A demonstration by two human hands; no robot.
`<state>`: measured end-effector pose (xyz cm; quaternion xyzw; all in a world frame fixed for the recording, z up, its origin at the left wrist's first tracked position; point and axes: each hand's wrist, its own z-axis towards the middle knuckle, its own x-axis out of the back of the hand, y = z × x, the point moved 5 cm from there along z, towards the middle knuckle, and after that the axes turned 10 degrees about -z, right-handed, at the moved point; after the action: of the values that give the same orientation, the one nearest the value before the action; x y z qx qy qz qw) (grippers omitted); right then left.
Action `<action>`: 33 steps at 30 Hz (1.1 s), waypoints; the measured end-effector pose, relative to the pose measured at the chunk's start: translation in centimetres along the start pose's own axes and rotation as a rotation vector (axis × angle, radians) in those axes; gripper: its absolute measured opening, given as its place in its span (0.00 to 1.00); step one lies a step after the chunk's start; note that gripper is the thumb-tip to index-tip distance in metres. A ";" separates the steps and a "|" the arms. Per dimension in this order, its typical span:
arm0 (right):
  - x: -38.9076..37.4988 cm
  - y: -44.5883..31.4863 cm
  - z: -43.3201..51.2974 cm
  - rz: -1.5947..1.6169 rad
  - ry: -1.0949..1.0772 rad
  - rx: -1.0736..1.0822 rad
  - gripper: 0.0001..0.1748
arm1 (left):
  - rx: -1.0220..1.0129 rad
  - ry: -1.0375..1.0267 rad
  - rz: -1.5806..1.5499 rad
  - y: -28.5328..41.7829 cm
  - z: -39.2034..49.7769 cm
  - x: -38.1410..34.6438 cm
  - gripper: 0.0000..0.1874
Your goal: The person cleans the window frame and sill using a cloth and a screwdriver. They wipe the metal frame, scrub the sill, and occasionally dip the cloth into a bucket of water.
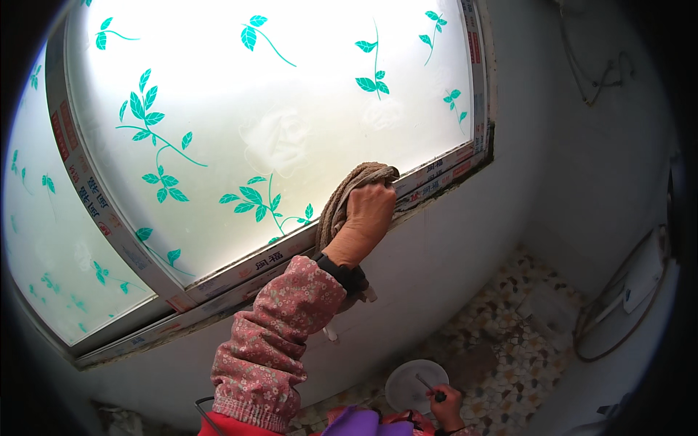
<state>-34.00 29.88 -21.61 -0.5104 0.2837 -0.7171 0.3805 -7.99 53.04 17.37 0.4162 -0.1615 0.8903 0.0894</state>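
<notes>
My left hand (373,210), below a pink floral sleeve and a dark band at the wrist, grips a bunched brown cloth (339,204). The cloth lies against the lower rail of a window frame (262,261) and the bottom of its frosted glass pane (212,131), which bears green leaf patterns. Low in the view, my right hand (448,407) is closed on the dark handle of a thin tool with a metal shaft (424,381); its exact kind cannot be told. Behind the tool is a round, whitish container (401,384).
A pale wall (414,272) runs below the window. The floor (507,338) has a mosaic-like pattern. At the right are a looped hose or cable (581,349) by a white object (643,286), and thin pipes or cables (589,82) on the wall.
</notes>
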 end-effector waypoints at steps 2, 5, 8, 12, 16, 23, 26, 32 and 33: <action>0.4 -0.1 0.7 -0.018 0.026 0.009 0.07 | 0.037 -0.024 0.042 -1.3 -1.7 1.4 0.04; 0.2 -0.4 1.9 -0.046 0.006 0.010 0.07 | 0.135 -0.077 0.077 -4.9 -7.6 4.4 0.06; -1.4 -1.0 3.1 -0.094 -0.100 0.029 0.05 | 0.225 0.045 0.213 -8.7 -16.1 10.2 0.11; -4.9 -1.5 4.9 -0.007 -0.189 0.096 0.05 | 0.411 0.059 0.331 -12.8 -26.1 16.8 0.14; -8.0 -1.8 5.5 -0.037 -0.272 0.123 0.05 | 0.422 0.132 0.419 -13.9 -29.6 19.3 0.14; -8.4 -1.3 7.1 0.112 -0.412 0.259 0.06 | 0.439 0.161 0.281 -11.8 -24.9 16.6 0.12; -6.6 0.2 9.6 0.102 -0.402 0.267 0.07 | 0.356 0.118 0.188 -9.9 -20.0 14.0 0.14; -1.1 4.6 13.6 0.253 -0.368 0.192 0.12 | 0.205 0.010 0.095 -3.9 -6.9 6.3 0.13; 0.0 5.8 14.3 0.240 -0.354 0.181 0.12 | 0.236 -0.045 0.086 -2.8 -4.8 4.9 0.13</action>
<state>-18.99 26.46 -21.69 -0.5547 0.2058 -0.5885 0.5511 -13.69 57.52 18.82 0.4366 -0.0753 0.8965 -0.0023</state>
